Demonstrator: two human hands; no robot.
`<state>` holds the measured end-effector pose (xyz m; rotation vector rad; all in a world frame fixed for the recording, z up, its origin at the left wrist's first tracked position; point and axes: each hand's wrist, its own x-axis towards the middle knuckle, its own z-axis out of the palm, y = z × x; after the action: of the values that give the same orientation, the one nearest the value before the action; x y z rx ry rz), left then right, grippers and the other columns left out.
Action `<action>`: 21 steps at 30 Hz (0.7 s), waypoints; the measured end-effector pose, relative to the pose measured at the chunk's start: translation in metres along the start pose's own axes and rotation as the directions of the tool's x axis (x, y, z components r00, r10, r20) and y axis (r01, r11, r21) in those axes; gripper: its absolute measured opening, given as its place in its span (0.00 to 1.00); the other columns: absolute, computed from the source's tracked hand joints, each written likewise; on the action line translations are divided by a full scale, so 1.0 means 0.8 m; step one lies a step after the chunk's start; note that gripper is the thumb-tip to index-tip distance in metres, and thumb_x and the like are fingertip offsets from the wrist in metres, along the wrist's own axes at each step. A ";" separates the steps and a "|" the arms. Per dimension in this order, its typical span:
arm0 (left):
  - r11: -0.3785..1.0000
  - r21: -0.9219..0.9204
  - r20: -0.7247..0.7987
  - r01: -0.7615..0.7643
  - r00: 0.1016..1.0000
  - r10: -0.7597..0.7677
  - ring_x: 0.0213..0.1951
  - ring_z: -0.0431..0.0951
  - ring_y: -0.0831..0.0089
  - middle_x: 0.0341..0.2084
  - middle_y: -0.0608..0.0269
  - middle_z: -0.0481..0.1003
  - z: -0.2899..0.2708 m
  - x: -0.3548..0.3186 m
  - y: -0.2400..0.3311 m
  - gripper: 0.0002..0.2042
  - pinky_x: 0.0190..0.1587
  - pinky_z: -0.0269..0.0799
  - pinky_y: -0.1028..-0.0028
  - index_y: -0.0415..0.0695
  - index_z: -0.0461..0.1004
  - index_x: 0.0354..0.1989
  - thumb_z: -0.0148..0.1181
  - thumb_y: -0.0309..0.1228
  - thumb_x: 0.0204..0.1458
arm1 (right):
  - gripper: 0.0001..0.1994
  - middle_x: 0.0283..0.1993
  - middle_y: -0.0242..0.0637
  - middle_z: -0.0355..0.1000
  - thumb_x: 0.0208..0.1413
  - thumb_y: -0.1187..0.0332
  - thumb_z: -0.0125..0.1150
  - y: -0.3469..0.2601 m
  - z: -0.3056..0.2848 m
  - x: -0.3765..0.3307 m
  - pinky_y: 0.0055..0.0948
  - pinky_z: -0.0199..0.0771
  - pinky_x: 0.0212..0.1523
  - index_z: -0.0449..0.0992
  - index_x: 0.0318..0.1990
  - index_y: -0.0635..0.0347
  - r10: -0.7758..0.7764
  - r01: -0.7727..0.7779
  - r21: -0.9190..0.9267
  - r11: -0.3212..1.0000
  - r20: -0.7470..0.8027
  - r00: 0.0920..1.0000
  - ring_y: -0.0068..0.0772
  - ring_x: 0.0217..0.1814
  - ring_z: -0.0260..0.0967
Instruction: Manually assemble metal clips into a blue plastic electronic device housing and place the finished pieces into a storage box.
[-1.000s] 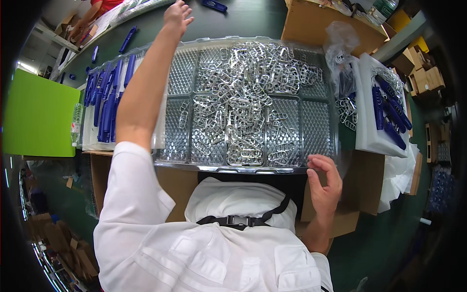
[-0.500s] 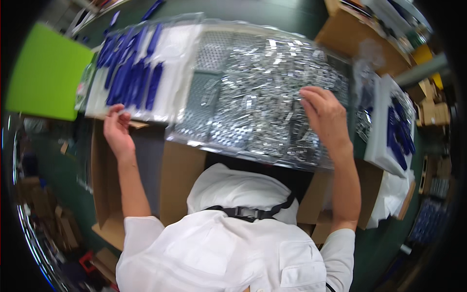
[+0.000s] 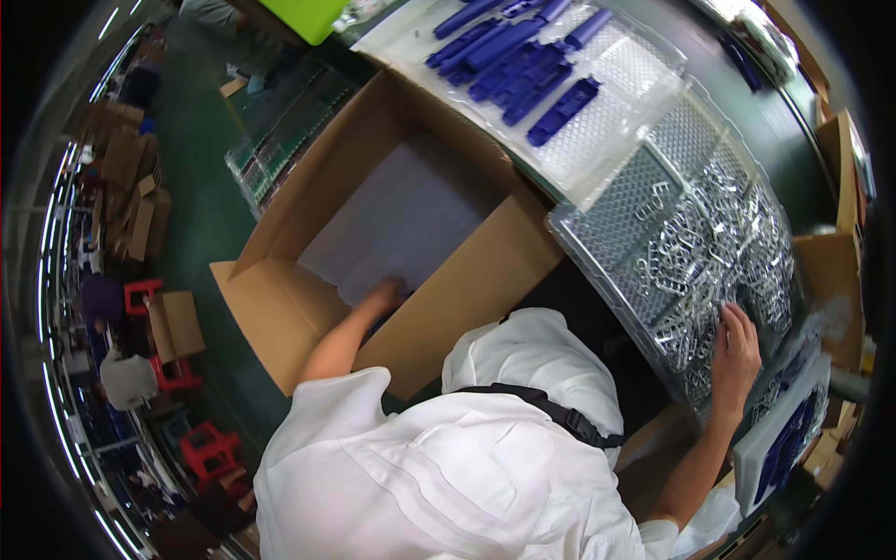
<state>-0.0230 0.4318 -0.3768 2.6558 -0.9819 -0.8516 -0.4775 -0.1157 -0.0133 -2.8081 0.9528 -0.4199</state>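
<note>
My left hand (image 3: 385, 296) reaches down into a large open cardboard box (image 3: 476, 289), close to the grey sheet (image 3: 401, 215) on its bottom. Its fingers are mostly hidden, and a dark shape beside it is too unclear to name. My right hand (image 3: 737, 347) is at the near right part of a clear plastic tray (image 3: 611, 271), its fingers bent together among small shiny metal pieces (image 3: 709, 233). What lies between those fingertips cannot be made out. Several long blue plastic parts (image 3: 523, 70) lie on a white tray (image 3: 597, 173) beyond the box.
To the right, a white foam tray (image 3: 751, 467) holds more blue parts. Another cardboard box (image 3: 831, 280) stands at the far right. Stacked clear trays (image 3: 289, 140) are on the floor left of the box. Red stools (image 3: 210, 448) and cartons (image 3: 177, 325) stand further left.
The view has turned left. My left hand has moved from the edge of the white tray down into the cardboard box. My right hand has lowered to the metal pieces.
</note>
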 end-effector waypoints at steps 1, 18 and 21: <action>0.991 0.122 0.031 -0.060 0.998 0.057 0.52 0.79 0.45 0.56 0.42 0.75 0.020 -0.001 -0.005 0.17 0.56 0.76 0.51 0.42 0.77 0.57 0.59 0.34 0.62 | 0.12 0.57 0.40 0.79 0.61 0.78 0.65 -0.001 0.001 -0.007 0.41 0.79 0.55 0.81 0.52 0.60 0.021 -0.021 -0.013 1.000 -0.025 0.999 0.48 0.56 0.78; 0.886 -0.460 -0.189 0.057 0.969 -0.160 0.56 0.81 0.58 0.56 0.47 0.80 -0.038 0.015 -0.029 0.31 0.59 0.74 0.62 0.39 0.71 0.68 0.68 0.39 0.57 | 0.15 0.50 0.37 0.78 0.69 0.77 0.59 0.019 0.006 -0.021 0.29 0.77 0.49 0.78 0.61 0.61 0.340 -0.328 0.162 0.931 -0.052 0.939 0.30 0.48 0.77; 0.780 -0.622 -0.195 0.065 0.952 -0.235 0.54 0.80 0.67 0.54 0.52 0.81 -0.041 0.015 -0.030 0.29 0.58 0.73 0.67 0.38 0.71 0.69 0.66 0.38 0.62 | 0.15 0.50 0.36 0.78 0.70 0.76 0.59 0.029 0.014 -0.021 0.27 0.76 0.49 0.77 0.61 0.64 0.375 -0.343 0.225 0.912 -0.118 0.919 0.25 0.47 0.75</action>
<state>0.0162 0.4414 -0.3641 2.2071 -0.3360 -0.6690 -0.5005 -0.1230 -0.0327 -2.3759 1.3483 -0.6521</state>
